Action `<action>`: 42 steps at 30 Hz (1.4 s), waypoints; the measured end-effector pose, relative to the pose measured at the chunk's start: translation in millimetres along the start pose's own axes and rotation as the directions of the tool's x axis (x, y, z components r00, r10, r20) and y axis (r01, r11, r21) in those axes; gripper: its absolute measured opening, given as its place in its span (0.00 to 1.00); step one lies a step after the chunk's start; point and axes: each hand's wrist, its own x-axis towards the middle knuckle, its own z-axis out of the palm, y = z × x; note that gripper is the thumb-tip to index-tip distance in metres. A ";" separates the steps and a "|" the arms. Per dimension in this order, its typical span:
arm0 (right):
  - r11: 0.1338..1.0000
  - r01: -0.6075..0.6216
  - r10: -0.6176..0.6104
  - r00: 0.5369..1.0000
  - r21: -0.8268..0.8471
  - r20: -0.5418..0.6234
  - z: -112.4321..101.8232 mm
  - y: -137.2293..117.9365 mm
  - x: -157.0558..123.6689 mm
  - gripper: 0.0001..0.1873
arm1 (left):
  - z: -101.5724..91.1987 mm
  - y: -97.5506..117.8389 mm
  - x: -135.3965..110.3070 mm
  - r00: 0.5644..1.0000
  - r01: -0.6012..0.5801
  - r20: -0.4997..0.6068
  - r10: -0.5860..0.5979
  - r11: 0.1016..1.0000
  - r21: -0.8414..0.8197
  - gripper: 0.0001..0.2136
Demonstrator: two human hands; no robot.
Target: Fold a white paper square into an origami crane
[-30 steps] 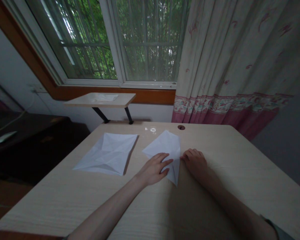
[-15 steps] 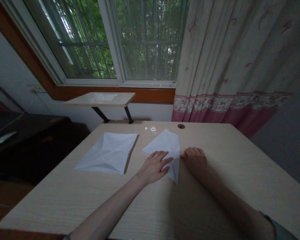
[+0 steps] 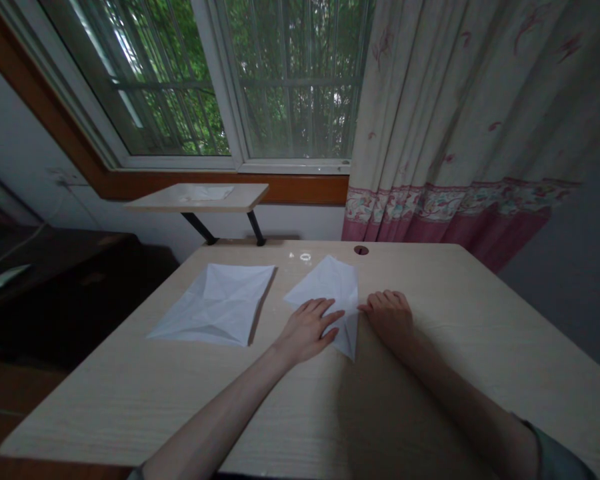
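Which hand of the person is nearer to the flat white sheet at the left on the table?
Left. The left hand is to the right of that sheet, on the folded paper; the right hand is farther away, at the folded paper's right edge.

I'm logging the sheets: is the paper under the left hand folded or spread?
Folded: the paper under the left hand narrows to a near point, with a fold line showing.
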 end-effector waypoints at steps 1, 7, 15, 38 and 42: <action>1.000 -0.001 0.001 1.000 0.014 0.001 0.7 0.0 -0.3 0.11 | -0.2 0.0 0.0 1.000 0.000 -0.001 0.000 1.000 -0.004 0.20; 0.998 0.036 -0.038 0.999 0.054 0.037 3.3 1.1 -1.0 0.10 | -0.8 0.7 0.1 1.000 0.006 0.001 -0.006 1.000 -0.005 0.19; 0.990 0.063 -0.074 0.994 0.124 0.084 4.0 3.6 -1.8 0.09 | 1.4 -1.1 -0.6 1.000 0.007 0.005 -0.006 1.000 -0.017 0.19; 0.898 0.051 -0.183 0.946 0.436 0.266 -32.3 -6.1 -1.9 0.12 | -0.6 -1.7 -0.5 1.000 0.002 0.016 -0.002 1.000 -0.008 0.19; 0.889 0.051 -0.194 0.942 0.455 0.274 -30.3 -5.3 -2.0 0.11 | -0.6 -1.9 -0.4 1.000 0.000 0.020 0.001 1.000 -0.014 0.19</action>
